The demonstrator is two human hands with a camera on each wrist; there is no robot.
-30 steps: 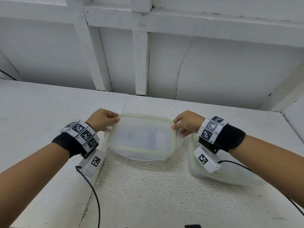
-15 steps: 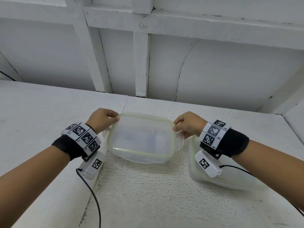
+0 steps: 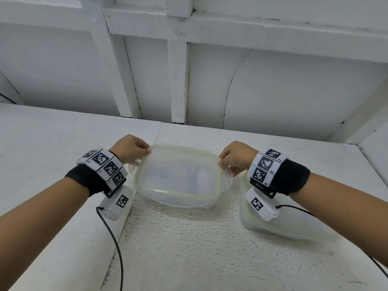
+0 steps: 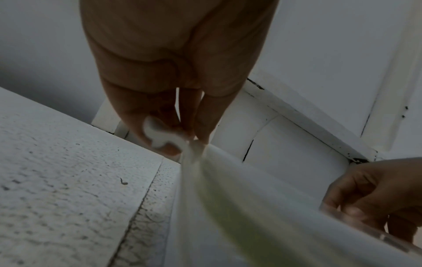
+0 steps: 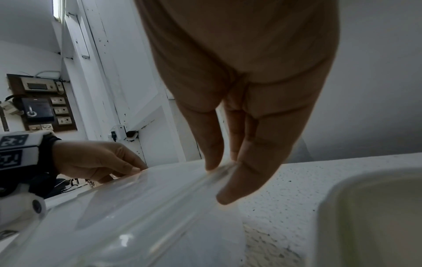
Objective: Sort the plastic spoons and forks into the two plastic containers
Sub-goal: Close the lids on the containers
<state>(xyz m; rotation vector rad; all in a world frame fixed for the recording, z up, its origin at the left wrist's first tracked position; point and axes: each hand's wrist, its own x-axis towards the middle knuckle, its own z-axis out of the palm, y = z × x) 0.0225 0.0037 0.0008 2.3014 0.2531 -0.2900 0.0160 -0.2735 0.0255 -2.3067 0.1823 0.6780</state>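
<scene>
A clear lid with a pale green seal (image 3: 178, 171) is held level with the table between my two hands. My left hand (image 3: 147, 152) pinches its left edge and my right hand (image 3: 222, 162) pinches its right edge. The lid sits over a clear plastic container (image 3: 184, 204), whose contents are only a haze through the plastic. In the left wrist view my left hand (image 4: 182, 140) pinches the lid's rim (image 4: 239, 189). The right wrist view shows my right hand (image 5: 223, 171) gripping the lid (image 5: 141, 207). No spoon or fork is plainly visible.
A second clear container (image 3: 283, 229) stands open on the white table (image 3: 189, 248) at the right, partly under my right wrist; it appears as a pale wall (image 5: 365, 216) in the right wrist view. A white wall with beams rises just behind. Cables trail from both wrists.
Both hands keep their hold on the lid. The hands and lid have barely shifted; my right wrist sits slightly further right.
</scene>
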